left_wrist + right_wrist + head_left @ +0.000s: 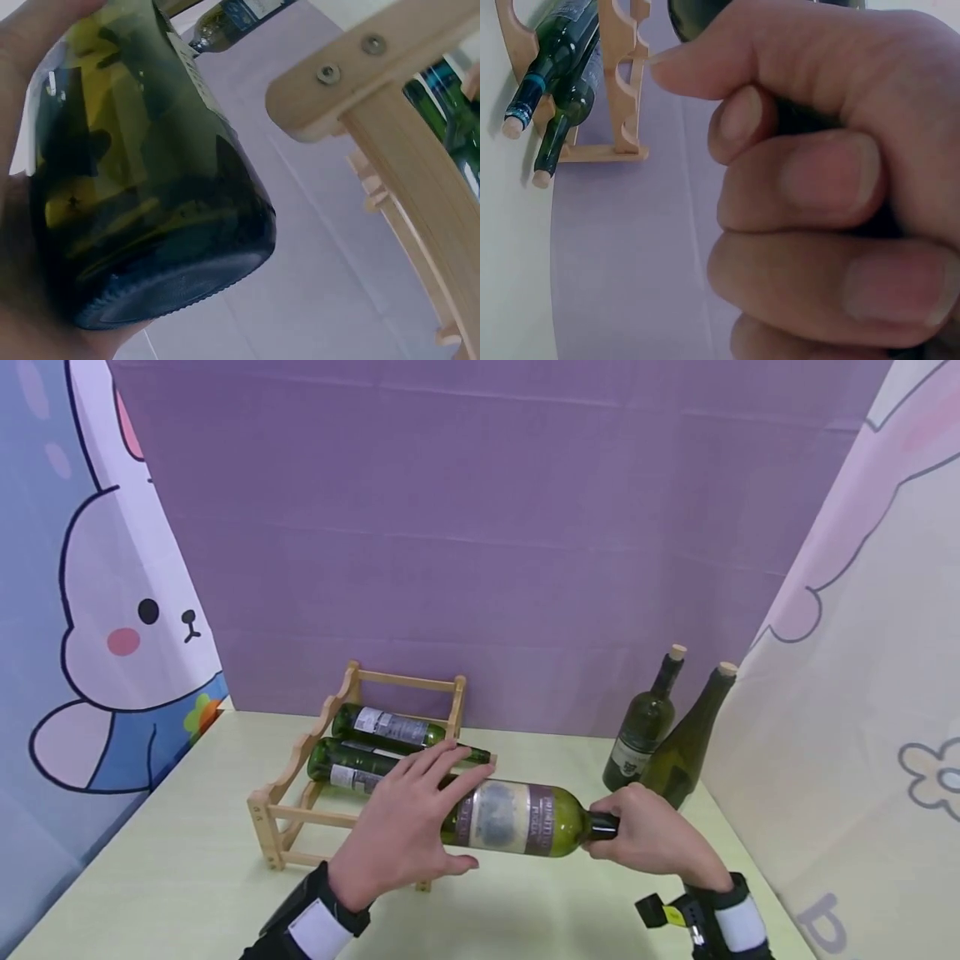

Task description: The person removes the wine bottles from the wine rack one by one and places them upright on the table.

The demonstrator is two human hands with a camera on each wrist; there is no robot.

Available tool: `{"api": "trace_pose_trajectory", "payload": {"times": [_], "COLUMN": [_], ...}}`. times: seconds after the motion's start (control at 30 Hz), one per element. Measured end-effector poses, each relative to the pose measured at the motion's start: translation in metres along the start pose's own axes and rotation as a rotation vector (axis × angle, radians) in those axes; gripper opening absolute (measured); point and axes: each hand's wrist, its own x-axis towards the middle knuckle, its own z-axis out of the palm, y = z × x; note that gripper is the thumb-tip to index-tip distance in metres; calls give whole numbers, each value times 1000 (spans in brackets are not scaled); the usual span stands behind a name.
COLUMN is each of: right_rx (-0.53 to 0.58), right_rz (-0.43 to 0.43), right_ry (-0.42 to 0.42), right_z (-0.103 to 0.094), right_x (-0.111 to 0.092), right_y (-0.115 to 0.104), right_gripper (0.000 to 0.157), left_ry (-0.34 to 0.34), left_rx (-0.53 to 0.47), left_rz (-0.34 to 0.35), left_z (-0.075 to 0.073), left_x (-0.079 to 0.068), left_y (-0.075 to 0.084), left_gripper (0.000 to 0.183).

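A green wine bottle (502, 817) with a pale label lies nearly level in front of the rack, its neck to the right. My right hand (652, 827) grips it by the dark neck, fingers curled round in the right wrist view. Around the base end is my left hand (408, 822), fingers and thumb spread fairly straight above and below the glass. From the left wrist view, the bottle's bottom (180, 289) shows beside the palm. A wooden wine rack (315, 817) stands just behind, holding green bottles on their sides, one of them the rear bottle (390, 727).
Two corked bottles stand at the back right: an upright labelled bottle (637, 735) and a tilted green bottle (686, 752) against it. All rests on a pale table (187, 860). A purple backdrop (487, 552) rises behind, with printed cloth at both sides.
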Motion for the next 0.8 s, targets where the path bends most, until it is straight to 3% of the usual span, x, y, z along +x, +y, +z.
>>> {"api": "trace_pose_trajectory", "payload": {"times": [0.23, 0.5, 0.67, 0.8], "right_rx": [-9, -32, 72, 246], "right_rz": [-42, -95, -106, -107], "right_ry": [-23, -52, -110, -128], "right_z": [-6, -12, -19, -25], "right_x": [-5, -6, -5, -9], "right_y": [-11, -17, -15, -10], "right_gripper": [15, 17, 8, 24], "left_ry": [-22, 23, 64, 90], "left_rx": [50, 111, 116, 99], "left_rz": [-4, 23, 26, 20], "left_z": [1, 1, 4, 7], "left_x": [-3, -8, -12, -16], "left_y": [-2, -2, -3, -4], "left_gripper": [105, 92, 91, 91]}}
